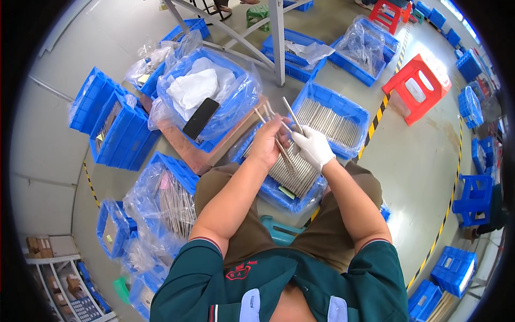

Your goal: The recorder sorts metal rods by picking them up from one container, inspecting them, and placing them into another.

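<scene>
My bare left hand [270,140] is closed round several thin metal rods [286,158], which fan out above and below the fingers. Close beside it, my right hand [314,147], in a white glove, grips one metal rod [290,111] that slants up and to the left. Both hands are over a plastic-lined blue crate [308,204], where metal rods [294,175] lie side by side in a row. A green slip [286,191] rests at its near end. The lower tips of the held rods overlap the row, so I cannot tell whether they touch it.
Beyond is another blue crate [363,124] of rods. Left of my hands, a lined blue crate [225,59] holds white cloth and a black phone [201,118]. Bagged rods [176,201] lie by my left knee. A red stool [416,88] and a metal frame leg [278,43] stand farther off.
</scene>
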The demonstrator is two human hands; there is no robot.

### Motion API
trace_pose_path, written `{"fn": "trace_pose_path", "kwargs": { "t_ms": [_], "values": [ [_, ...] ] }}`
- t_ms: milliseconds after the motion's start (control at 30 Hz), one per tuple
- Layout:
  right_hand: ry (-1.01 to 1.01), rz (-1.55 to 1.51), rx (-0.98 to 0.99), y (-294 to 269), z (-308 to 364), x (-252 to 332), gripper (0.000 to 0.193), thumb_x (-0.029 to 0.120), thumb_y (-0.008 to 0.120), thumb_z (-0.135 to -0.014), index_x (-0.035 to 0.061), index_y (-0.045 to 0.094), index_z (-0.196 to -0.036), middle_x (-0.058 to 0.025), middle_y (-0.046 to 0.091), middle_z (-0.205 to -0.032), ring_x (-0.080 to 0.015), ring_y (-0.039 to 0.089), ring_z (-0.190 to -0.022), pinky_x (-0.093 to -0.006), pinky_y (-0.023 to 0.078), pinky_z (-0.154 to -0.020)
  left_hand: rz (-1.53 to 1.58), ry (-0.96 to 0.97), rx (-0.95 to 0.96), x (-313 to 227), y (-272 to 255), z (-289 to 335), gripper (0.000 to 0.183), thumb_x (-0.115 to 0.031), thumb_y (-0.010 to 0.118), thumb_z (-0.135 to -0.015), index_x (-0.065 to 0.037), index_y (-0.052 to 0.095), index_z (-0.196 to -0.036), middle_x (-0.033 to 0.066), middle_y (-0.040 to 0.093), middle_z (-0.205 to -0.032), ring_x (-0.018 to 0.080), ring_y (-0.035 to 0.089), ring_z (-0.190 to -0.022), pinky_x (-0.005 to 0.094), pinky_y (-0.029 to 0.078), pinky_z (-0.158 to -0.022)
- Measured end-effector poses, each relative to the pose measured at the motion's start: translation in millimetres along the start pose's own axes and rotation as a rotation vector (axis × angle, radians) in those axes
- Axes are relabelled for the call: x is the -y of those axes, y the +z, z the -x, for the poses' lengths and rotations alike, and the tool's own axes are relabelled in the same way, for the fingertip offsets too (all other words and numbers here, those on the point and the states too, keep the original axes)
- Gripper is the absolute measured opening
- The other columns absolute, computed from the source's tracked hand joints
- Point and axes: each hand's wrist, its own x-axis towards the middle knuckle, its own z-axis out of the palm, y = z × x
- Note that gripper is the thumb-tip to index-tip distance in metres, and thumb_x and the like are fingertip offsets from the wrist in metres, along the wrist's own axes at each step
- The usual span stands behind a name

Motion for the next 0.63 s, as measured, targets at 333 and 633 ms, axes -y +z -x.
{"fn": "trace_pose_path", "kwargs": {
  "t_ms": [333,633],
  "values": [
    [0.236,-0.246,0.169,-10,-4,-4,0.026,0.025,0.048,-0.092,0.0009,0.055,-0.097,-0.0076,0.06,-0.073,-0.0123,0.055,-0.051,-0.0234,0.045,-0.043,-0.103,0.033,-0.129,7,-2,-7,0.024,-0.029,0.049,-0.092,-0.01,0.054,-0.079,-0.0042,0.039,-0.06,0.0064,0.035,-0.045,0.0225,0.028,-0.039],
    [0.123,-0.157,-0.012,-5,2,-22,0.02,0.019,0.056,-0.084,0.0023,0.056,-0.072,-0.0015,0.051,-0.06,-0.0101,0.047,-0.053,-0.0257,0.038,-0.05,0.087,-0.069,0.023,3,-4,-2,0.029,-0.033,0.059,-0.088,-0.005,0.059,-0.096,-0.0019,0.041,-0.064,0.0094,0.039,-0.05,0.0238,0.032,-0.046]
  ]
}}
